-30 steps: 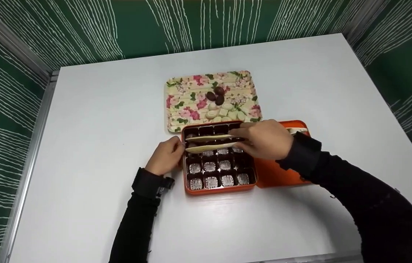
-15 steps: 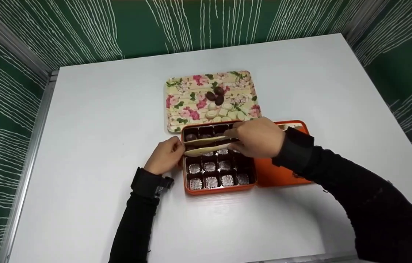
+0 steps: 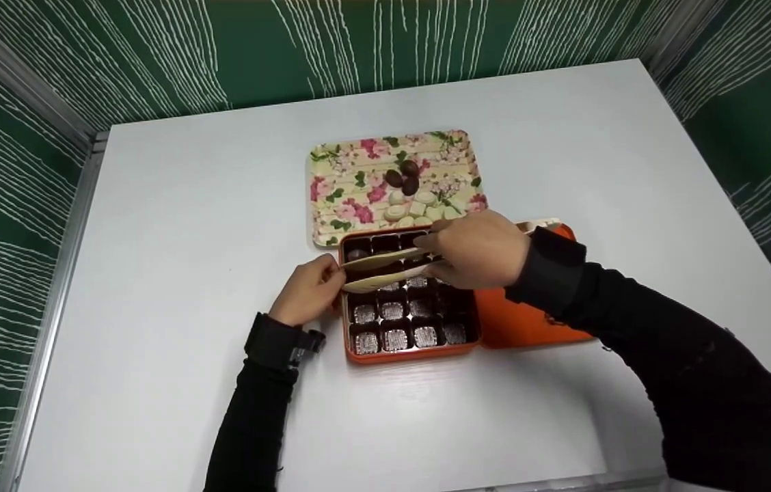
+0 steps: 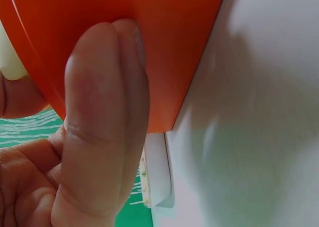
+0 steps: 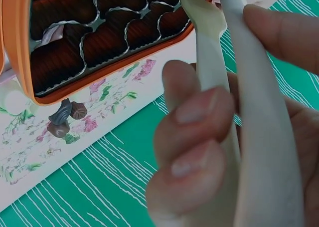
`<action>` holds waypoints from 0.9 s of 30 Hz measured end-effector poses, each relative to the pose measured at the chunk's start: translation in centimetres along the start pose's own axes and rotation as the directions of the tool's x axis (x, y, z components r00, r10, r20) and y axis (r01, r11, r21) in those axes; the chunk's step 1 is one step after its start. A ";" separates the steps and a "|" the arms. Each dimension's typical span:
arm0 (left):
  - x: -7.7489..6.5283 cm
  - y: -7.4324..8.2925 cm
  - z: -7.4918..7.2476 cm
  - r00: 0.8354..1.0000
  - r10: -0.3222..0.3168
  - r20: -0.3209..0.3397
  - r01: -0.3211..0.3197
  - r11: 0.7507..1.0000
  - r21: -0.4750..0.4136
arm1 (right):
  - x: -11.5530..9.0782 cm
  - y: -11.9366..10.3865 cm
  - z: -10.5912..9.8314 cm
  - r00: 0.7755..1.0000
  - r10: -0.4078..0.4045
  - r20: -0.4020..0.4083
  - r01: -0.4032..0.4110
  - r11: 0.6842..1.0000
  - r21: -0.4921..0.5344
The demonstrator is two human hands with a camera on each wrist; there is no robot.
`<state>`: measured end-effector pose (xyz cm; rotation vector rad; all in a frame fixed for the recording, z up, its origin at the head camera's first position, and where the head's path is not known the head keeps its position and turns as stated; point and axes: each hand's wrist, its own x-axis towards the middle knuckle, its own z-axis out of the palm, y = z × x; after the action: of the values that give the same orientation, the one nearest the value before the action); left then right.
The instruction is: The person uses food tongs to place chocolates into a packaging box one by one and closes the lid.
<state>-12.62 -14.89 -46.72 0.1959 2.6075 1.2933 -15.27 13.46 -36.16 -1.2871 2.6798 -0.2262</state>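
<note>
An orange tin [image 3: 413,357] with a dark compartment tray [image 3: 407,297] stands mid-table; several round dark chocolates [image 3: 357,255] lie in its far-left compartments, partly hidden. My right hand [image 3: 484,249] holds cream-coloured tongs [image 3: 385,281] over the tray, arms spread apart, tips at the tin's left side. In the right wrist view, fingers wrap one arm of the tongs [image 5: 264,127] while the thumb lies on the other. At the tin's left wall my left hand [image 3: 310,290] grips the rim; its fingers [image 4: 102,82] press the orange side in the left wrist view. Whether the tongs touch a chocolate cannot be told.
Behind the tin lies a floral tray [image 3: 341,178] carrying dark chocolates [image 3: 409,176] and several white pieces [image 3: 416,209]. An orange lid [image 3: 519,321] adjoins the tin's right side, partly under my right arm. Green walls [image 3: 385,48] border the white table [image 3: 208,225].
My right hand has shifted slightly left and away from me with the tongs, whose arms have spread a little wider. The left hand stays at the tin's rim.
</note>
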 end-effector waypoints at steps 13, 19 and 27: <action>0.1 0.3 0.1 1.000 -0.003 -0.002 0.003 1.000 0.003 | -0.8 2.9 -2.3 0.995 0.090 -0.037 -0.086 0.992 0.093; -0.1 0.7 0.5 0.999 -0.003 -0.046 0.006 0.999 0.053 | -0.6 6.9 -1.7 0.920 0.324 -0.219 -0.280 0.937 0.209; -0.1 0.8 0.8 0.998 0.006 -0.070 0.000 0.996 0.086 | 0.6 10.6 1.1 0.832 0.540 -0.127 -0.510 0.835 0.206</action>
<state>-12.27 -13.86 -46.55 0.1717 2.7254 1.2118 -23.45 19.47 -39.47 -0.4578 2.9633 -0.4939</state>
